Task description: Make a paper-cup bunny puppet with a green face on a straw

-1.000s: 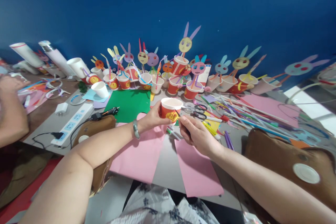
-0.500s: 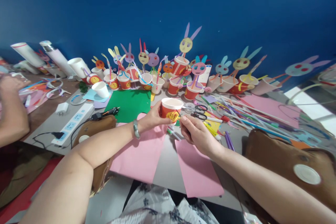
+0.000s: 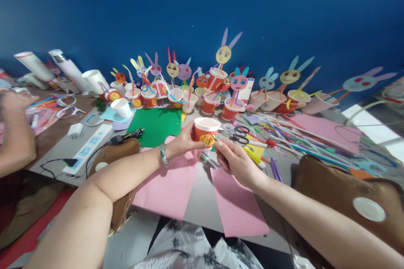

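A red paper cup [image 3: 202, 134] with a white inside and a yellow print is gripped from its left side by my left hand [image 3: 186, 138]. The cup is held upright above the table. On its right, my right hand [image 3: 232, 155] pinches a thin dark pointed tool [image 3: 213, 137], its tip at the cup's printed wall. Whether the tip has pierced the wall I cannot tell; most of the tool is hidden in my fingers. Just behind my right hand lie black-handled scissors [image 3: 240, 138]. Pink paper sheets [image 3: 238, 206] lie below my hands.
Several paper cups with rabbit faces [image 3: 232, 107] line the blue wall. A green sheet [image 3: 158, 124] lies behind my left hand. Pipe cleaners and pens [image 3: 303, 138] are scattered at right. A power strip [image 3: 90, 148] and another person's arm [image 3: 17, 130] are at left.
The tool's tip has shifted slightly left and down against the cup's front. My left hand and the cup stay in place.
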Demonstrator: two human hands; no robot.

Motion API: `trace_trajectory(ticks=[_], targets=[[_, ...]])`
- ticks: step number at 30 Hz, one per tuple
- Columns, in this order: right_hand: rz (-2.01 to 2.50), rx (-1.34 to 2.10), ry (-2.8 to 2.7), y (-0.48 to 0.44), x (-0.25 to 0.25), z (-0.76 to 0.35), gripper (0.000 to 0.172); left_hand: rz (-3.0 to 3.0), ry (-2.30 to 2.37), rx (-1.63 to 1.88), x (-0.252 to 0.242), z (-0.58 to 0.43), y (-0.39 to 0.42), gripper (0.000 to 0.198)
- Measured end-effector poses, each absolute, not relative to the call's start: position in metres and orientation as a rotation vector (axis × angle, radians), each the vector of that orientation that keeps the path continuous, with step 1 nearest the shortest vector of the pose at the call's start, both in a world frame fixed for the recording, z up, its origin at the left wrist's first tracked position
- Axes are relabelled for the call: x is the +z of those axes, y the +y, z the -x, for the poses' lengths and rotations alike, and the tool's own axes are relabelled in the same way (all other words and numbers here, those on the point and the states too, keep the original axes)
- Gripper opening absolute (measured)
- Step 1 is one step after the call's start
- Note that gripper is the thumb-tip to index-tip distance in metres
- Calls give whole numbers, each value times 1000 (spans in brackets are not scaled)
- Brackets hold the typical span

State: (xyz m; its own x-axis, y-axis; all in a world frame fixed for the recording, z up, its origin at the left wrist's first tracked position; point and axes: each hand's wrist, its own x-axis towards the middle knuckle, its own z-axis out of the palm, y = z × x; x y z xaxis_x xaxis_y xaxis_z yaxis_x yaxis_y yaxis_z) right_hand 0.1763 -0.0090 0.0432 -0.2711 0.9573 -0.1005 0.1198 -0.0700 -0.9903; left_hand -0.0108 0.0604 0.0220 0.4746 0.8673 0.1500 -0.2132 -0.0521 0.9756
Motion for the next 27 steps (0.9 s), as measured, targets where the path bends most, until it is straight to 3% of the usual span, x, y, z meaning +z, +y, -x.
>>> trace_trajectory(ticks=[27], targets=[[1230,1405,-1491,-11,44,-173,51,-1416,714,990,29,13,60,64]])
